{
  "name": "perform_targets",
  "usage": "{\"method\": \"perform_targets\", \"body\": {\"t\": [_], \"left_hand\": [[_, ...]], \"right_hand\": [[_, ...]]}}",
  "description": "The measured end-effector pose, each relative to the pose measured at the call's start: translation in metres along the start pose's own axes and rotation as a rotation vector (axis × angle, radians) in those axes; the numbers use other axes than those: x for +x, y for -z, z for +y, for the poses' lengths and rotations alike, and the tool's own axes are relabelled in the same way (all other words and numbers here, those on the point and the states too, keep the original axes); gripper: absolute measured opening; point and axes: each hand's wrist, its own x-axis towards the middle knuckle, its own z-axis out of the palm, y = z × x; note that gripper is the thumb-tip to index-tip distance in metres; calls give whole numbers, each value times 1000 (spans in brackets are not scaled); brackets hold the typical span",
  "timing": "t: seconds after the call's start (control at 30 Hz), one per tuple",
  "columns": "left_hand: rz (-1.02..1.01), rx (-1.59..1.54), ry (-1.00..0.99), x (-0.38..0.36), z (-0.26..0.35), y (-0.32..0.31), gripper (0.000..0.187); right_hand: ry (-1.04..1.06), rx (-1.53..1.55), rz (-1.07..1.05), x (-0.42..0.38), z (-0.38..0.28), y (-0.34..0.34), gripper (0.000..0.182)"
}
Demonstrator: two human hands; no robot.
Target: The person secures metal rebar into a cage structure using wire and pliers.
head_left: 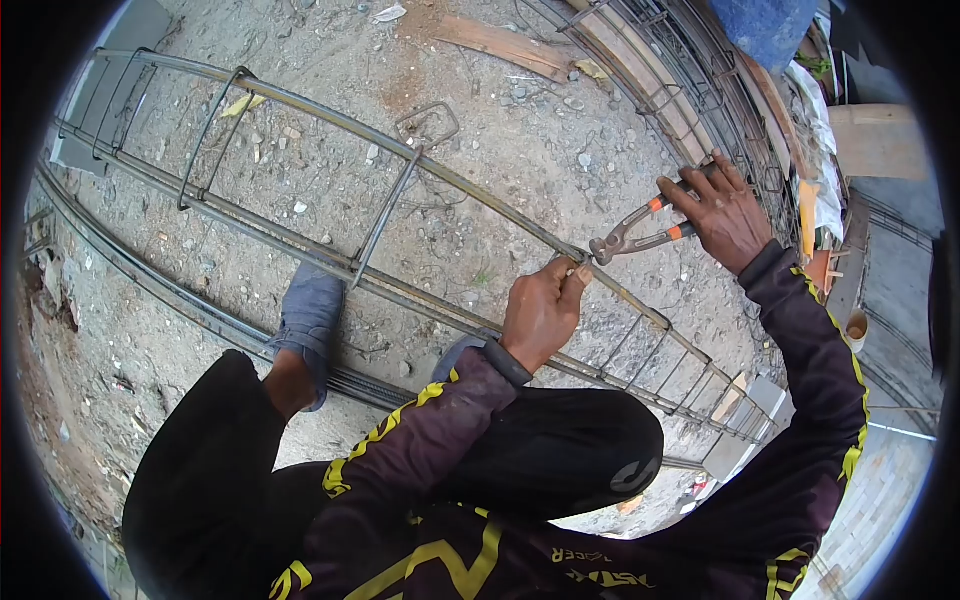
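Observation:
A long cage of steel bars (pixel 460 190) with square stirrups (pixel 386 215) runs diagonally across the ground. My left hand (pixel 541 312) pinches at the upper bar, near a joint at the middle of the view; whatever lies between its fingertips is too small to make out. My right hand (pixel 724 215) is wrapped round the black and orange handles of metal pincers (pixel 635 236). The handles are spread apart, and the pincers' head is beside that same joint, just right of my left fingertips.
More steel cages (pixel 690 75) lie at the upper right beside wooden boards. A loose plank (pixel 505 47) rests on the gravelly ground at the top. Long bars (pixel 200 308) pass under my shoe (pixel 310 312). Grey blocks (pixel 752 415) stand at the cage's right end.

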Motion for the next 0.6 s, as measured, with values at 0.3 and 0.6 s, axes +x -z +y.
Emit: {"method": "perform_targets", "body": {"t": [0.3, 0.6], "left_hand": [[3, 4, -13, -2, 1, 2, 22], [-16, 24, -15, -6, 2, 2, 24]], "right_hand": [[109, 291, -40, 21, 14, -18, 38], [221, 276, 238, 65, 20, -41, 25]]}}
